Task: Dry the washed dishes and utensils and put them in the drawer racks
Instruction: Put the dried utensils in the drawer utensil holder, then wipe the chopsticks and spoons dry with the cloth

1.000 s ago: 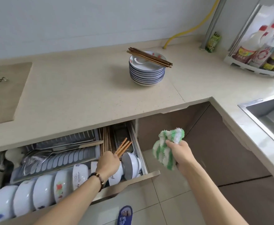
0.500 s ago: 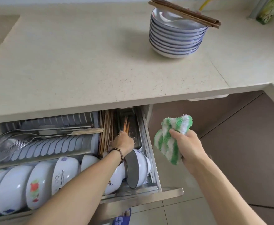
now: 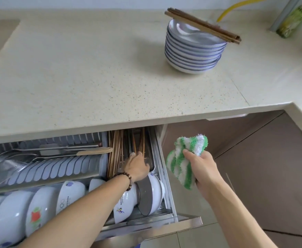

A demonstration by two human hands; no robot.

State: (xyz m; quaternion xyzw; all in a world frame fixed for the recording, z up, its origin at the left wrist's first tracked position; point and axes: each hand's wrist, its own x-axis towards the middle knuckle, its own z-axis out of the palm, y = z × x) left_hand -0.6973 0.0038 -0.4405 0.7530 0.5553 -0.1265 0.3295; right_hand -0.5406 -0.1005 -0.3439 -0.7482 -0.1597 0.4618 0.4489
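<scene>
The drawer rack [image 3: 166,178] under the counter is pulled out. My left hand [image 3: 137,166] reaches into its narrow metal tray [image 3: 151,154] and holds the near ends of a few brown chopsticks [image 3: 141,140] lying lengthwise in it. More chopsticks [image 3: 115,149] fill the slot to the left. My right hand [image 3: 203,170] grips a bunched green-and-white cloth [image 3: 184,158] beside the drawer. On the counter stands a stack of blue-rimmed plates [image 3: 193,54]. Across its top lie several chopsticks [image 3: 203,25], and a white spoon [image 3: 182,30] sits in the top plate.
White bowls [image 3: 39,208] stand on edge in the drawer's front row. A strainer ladle [image 3: 10,165] and a wooden-handled spatula [image 3: 93,151] lie on the plate rack behind. Brown cabinet doors [image 3: 263,167] are to the right. A yellow hose [image 3: 236,6] and a green packet [image 3: 293,22] sit at the counter's back.
My left hand has pushed deeper into the drawer, lowering the chopsticks from above the bowls into the metal tray. The view has moved closer and lower. My right hand still grips the cloth.
</scene>
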